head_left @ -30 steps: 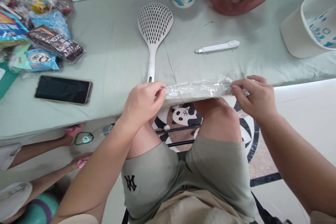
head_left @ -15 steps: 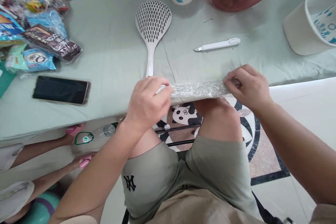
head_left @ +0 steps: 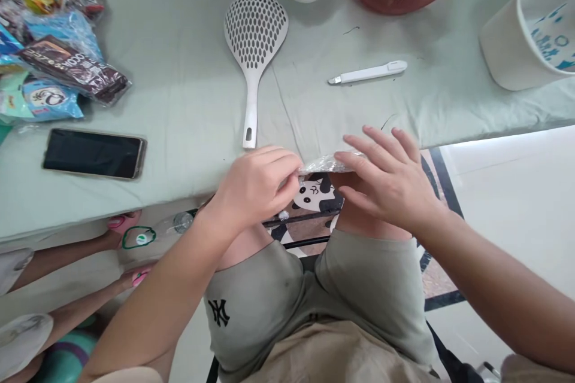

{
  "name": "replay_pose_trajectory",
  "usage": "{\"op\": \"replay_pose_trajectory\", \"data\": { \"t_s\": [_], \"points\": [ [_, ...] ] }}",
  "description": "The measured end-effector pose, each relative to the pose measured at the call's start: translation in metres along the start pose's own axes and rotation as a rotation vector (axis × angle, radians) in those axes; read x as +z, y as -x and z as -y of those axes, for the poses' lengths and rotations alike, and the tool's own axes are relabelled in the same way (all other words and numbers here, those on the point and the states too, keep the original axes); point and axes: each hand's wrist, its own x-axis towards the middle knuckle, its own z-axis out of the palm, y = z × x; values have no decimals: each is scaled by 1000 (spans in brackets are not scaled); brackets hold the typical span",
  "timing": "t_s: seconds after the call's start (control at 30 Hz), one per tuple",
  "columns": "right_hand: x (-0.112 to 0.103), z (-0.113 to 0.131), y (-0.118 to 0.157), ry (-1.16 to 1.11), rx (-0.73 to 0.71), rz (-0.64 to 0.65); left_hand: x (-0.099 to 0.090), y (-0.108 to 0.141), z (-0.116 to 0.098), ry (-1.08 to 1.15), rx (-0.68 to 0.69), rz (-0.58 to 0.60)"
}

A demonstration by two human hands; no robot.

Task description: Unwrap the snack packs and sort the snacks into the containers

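While the left hand (head_left: 258,185) pinches the plastic strip (head_left: 321,164) near the skimmer (head_left: 251,81), it stretches rightward (roughly crosswise) to the right hand (head_left: 390,185), fingers spread.

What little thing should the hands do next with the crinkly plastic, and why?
Probably close the right hand gently around the clear plastic, because its fingers are spread open, while only the left hand is pinching an end.

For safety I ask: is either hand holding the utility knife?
No, the utility knife lies on the tablecloth, apart from left hand and right hand.
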Motion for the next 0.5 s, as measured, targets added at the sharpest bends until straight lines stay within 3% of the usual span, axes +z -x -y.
{"op": "replay_pose_trajectory", "data": {
  "t_s": [0.13, 0.3, 0.4, 0.5],
  "points": [
    [-8, 6, -6, -124, 40, 39, -33, 5, -10, 120, -46, 60],
    [-27, -5, -3, -468, 238, 439, -60, 4, 5, 350, -213, 100],
    [-27, -1, 8, -728, 294, 684, -56, -2, 18, 475, -302, -63],
    [-20, 13, 24, -1054, 288, 886, -45, -12, 31, 608, -291, -274]
  ]
}}
